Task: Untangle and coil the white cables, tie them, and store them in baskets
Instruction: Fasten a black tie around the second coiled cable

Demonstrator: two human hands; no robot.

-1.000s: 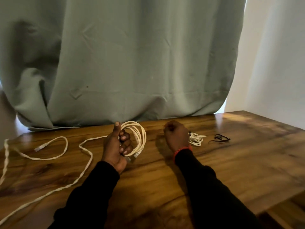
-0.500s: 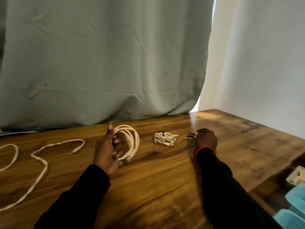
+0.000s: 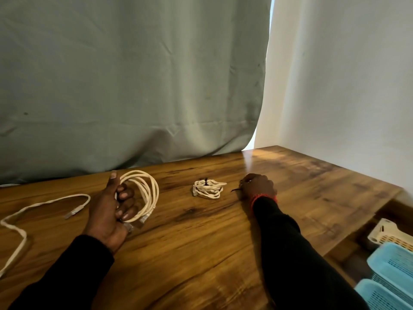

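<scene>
At frame centre-left, the left hand [image 3: 107,211] grips a coiled white cable [image 3: 145,193] to keep its loops together, while the right hand [image 3: 258,186], centre-right, pinches a black tie [image 3: 235,190] apparently meant to bind it.

**Both hands low, left gripping, right curled**

Left hand [image 3: 107,211]: palm turned inward, thumb straight up, fingers [image 3: 125,195] curled through the coiled cable [image 3: 145,193] in a firm grip. Black sleeve to the wrist.

Right hand [image 3: 259,186]: reached further forward, back of hand up, fingers bent under, pinching a thin black tie [image 3: 235,190]. Red band at wrist; forearm in black sleeve.
</scene>
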